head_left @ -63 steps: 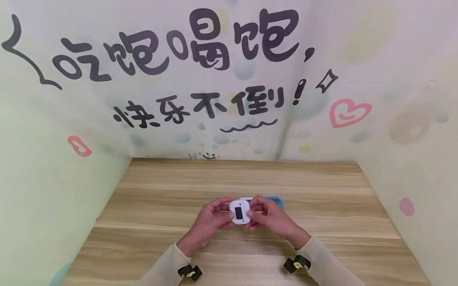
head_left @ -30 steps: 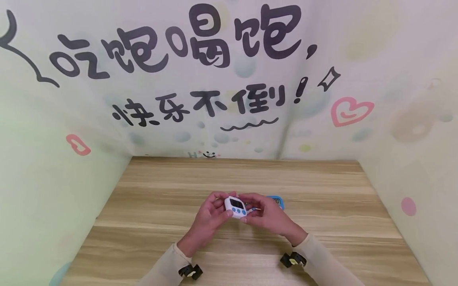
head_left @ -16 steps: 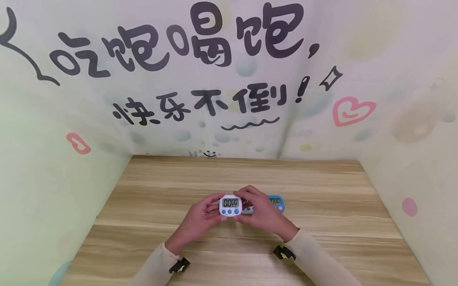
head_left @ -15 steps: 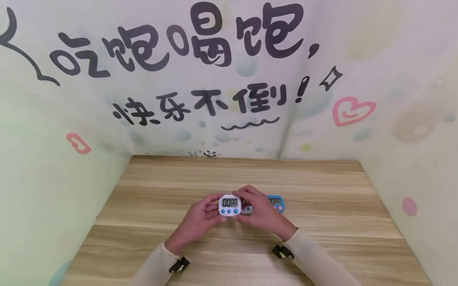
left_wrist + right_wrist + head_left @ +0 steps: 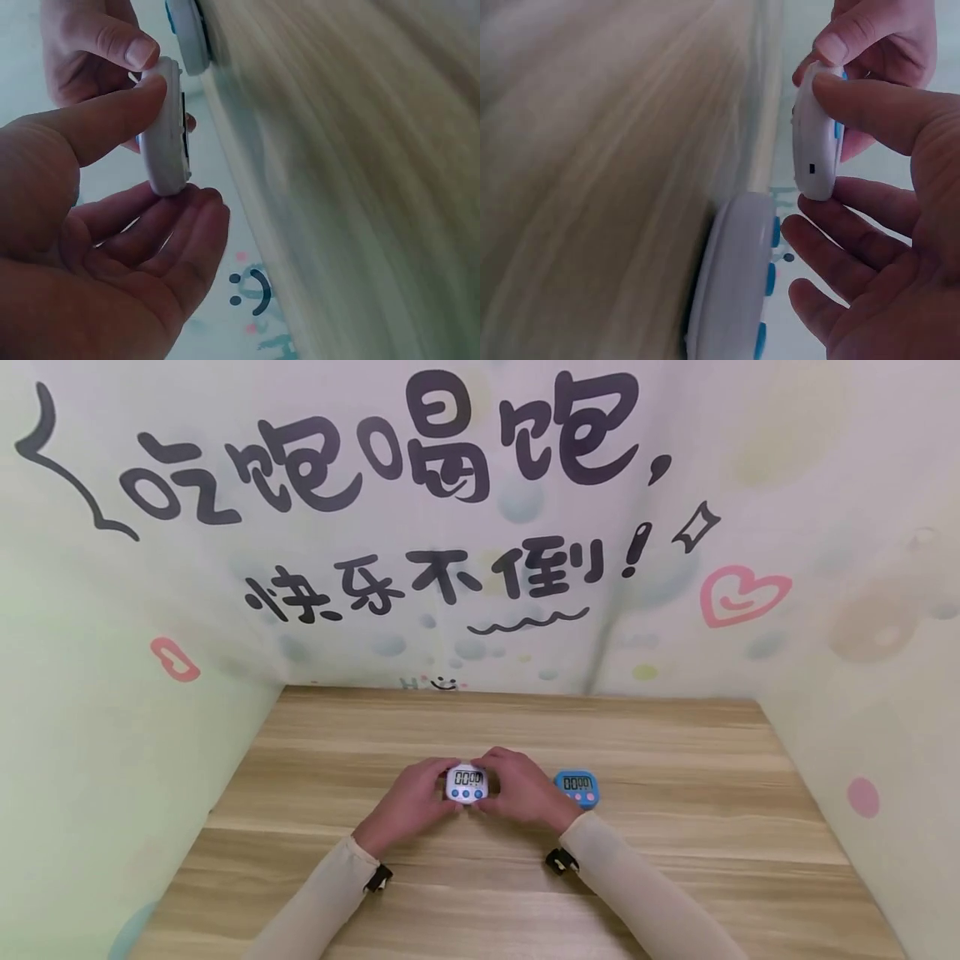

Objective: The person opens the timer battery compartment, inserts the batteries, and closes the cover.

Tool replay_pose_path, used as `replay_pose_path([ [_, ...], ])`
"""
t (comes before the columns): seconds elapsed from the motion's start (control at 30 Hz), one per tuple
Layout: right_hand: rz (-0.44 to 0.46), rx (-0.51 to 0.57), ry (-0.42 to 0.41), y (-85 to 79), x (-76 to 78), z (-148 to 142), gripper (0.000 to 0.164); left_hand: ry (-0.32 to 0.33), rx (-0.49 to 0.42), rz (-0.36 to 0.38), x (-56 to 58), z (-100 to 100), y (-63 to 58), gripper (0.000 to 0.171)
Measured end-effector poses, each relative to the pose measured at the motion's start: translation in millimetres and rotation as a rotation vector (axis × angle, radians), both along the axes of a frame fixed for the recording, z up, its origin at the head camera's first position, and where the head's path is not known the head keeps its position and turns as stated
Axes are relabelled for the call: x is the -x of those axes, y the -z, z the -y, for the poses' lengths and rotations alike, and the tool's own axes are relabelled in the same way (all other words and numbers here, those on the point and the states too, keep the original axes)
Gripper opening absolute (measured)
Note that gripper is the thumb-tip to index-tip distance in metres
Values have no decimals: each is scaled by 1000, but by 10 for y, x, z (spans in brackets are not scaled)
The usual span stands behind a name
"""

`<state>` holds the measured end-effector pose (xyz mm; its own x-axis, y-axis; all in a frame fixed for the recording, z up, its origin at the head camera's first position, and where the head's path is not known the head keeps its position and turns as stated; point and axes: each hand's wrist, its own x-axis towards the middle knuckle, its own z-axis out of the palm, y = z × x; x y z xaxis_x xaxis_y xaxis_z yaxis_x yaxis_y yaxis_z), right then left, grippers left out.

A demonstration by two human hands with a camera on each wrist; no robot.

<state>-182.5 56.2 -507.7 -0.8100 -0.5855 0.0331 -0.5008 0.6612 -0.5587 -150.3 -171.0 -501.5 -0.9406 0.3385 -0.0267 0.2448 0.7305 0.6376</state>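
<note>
A white digital timer (image 5: 467,784) with a dark-digit display and blue buttons is held between both hands, its face towards the head camera. The left hand (image 5: 411,800) pinches its left side with thumb and fingers. On its right side, the right hand (image 5: 521,789) does the same. Both wrist views show the timer edge-on, raised off the table. A second white timer (image 5: 735,277) with blue buttons lies on the table beneath the right hand, which hides it in the head view. By the right wrist lies a blue timer (image 5: 577,787) with pink buttons.
The wood-grain table (image 5: 480,893) ends at a printed back wall (image 5: 360,652) with large dark lettering. Pale side walls stand left and right. A small black camera device sits on each sleeved wrist.
The held timer has turned from its back to its front face. Both hands have carried it left, and more of the blue timer shows beside the right wrist.
</note>
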Motion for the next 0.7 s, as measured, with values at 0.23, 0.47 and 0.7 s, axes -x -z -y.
replay_pose_path([
  [0.23, 11, -44, -27, 71, 99, 54, 64, 23, 70, -12, 132, 18, 64, 65],
  [0.47, 0, -77, -55, 151, 126, 71, 62, 59, 102, -9, 174, 7, 128, 54],
  [0.7, -10, -56, -69, 115, 113, 12, 62, 66, 118, 5, 184, 12, 121, 66],
])
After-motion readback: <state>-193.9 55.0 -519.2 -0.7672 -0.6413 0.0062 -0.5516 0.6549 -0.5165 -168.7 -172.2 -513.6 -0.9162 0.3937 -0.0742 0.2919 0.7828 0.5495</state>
